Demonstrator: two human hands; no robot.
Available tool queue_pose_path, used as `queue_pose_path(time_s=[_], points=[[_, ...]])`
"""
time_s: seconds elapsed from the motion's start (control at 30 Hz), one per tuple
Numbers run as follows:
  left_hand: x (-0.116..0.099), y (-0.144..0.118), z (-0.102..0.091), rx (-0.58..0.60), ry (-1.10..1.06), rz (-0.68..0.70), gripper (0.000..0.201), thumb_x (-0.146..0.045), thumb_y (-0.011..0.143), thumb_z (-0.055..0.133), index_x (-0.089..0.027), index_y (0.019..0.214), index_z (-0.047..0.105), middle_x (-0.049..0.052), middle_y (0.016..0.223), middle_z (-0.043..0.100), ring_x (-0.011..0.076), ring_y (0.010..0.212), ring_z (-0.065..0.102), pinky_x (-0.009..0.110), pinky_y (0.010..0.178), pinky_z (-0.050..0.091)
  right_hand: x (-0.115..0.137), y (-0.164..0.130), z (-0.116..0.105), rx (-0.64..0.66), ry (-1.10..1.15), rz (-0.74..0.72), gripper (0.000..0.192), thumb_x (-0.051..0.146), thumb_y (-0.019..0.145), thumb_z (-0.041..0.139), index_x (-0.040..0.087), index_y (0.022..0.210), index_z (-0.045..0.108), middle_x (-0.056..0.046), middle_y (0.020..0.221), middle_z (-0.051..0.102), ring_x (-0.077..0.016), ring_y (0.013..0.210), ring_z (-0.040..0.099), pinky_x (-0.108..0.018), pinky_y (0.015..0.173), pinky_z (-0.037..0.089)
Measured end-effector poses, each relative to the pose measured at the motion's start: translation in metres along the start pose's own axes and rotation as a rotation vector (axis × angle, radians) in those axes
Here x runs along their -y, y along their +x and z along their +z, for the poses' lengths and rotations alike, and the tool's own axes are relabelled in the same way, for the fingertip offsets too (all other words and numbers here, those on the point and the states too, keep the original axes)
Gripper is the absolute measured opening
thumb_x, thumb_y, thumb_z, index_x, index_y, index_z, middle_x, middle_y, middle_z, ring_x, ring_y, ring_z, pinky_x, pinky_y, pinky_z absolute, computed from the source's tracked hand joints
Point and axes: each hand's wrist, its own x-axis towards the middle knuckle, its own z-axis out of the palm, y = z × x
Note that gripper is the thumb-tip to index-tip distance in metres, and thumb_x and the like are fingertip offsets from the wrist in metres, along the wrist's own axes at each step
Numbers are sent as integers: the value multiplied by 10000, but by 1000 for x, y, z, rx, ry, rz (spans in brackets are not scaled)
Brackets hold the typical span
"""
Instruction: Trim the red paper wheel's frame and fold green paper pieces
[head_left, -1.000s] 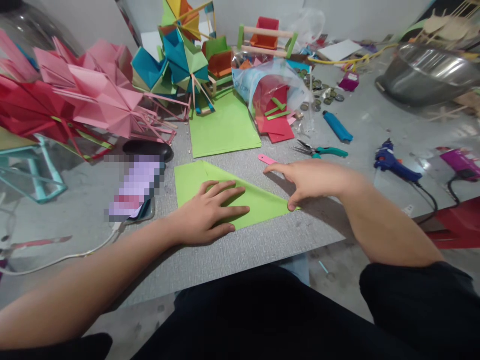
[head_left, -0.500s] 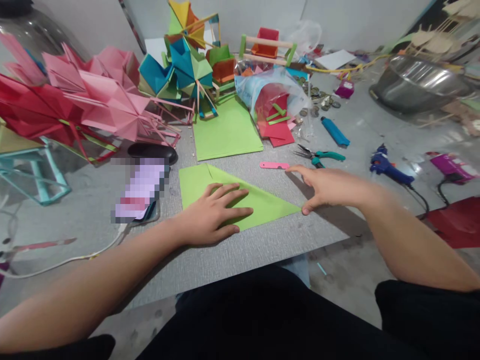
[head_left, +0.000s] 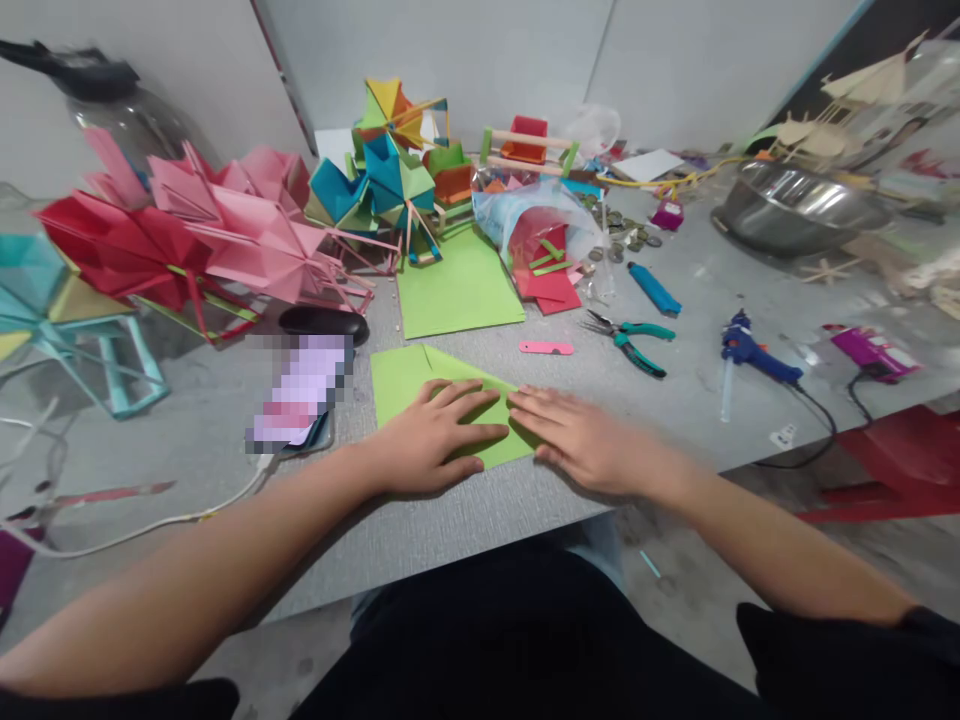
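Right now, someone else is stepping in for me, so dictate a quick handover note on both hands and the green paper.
Left hand: flat, palm down on the folded green paper, fingers spread.
Right hand: flat on the paper's right end, fingertips next to the left hand's.
Paper lies on the grey board, beside the phone.
Done: a diagonal fold shows.
Left: the sheet is not yet a finished shape; a spare green sheet, pink strip and pliers lie beyond, untouched.
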Motion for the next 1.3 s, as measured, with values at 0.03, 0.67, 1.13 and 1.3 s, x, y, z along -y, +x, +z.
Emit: queue_pose_path(time_s=[0.03,0.67,1.13,1.3], points=[[0,0,0,2,5,1,497,-415,1057,623,-277,1534,654,200,1731,491,472,1612,405,753,1241,326,1,1,9,32,-12,-12,704,551,1137,455,157,1719,420,-201,1800,357,-377,1690,324,-644,1344,348],[22,7,4,48,152,-437,927,-705,1044,460,-134,1755,293,178,1855,219,346,1732,212,534,1398,131,-15,-6,36,64,-216,-94,1282,903,958,499,145,1764,-148,-219,1854,42,-406,1735,123,-579,1406,202],[31,7,3,3,196,-554,1124,-812,977,410,-9,1743,232,241,1853,190,376,1738,170,525,1400,112,-13,63,28,95,-127,-112,1145,892,1003,389,72,1778,194,-247,1841,146,-402,1736,133,-606,1404,178],[29,7,0,11,198,-561,1122,-806,971,426,-9,1740,250,251,1851,184,399,1737,159,531,1394,139,-9,104,28,73,-146,-77,1039,789,1067,396,31,1759,241,-268,1830,170,-409,1730,155,-604,1402,180]])
